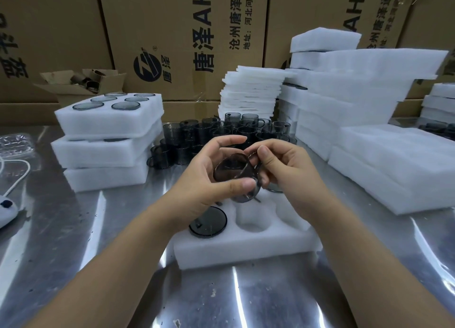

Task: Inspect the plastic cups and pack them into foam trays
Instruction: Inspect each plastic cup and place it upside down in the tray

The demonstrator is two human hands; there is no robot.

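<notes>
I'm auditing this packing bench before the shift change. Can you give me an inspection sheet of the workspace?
Surface: shiny metal table with dark specks.
Job's things: smoky cup held over foam tray; one seated cup in it, empty pocket beside; loose cups behind; filled trays stacked left; foam stacks right.
Clutter: clear plastic bag, small open box far left.
Grippers: left hand and right hand both grip the smoky cup.
Cables: white cable to a white device, left edge.
Surroundings: printed cartons behind.

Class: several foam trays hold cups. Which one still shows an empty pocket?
The nearest foam tray: an empty pocket shows beside a cup; the left stack's top tray is full.
</notes>
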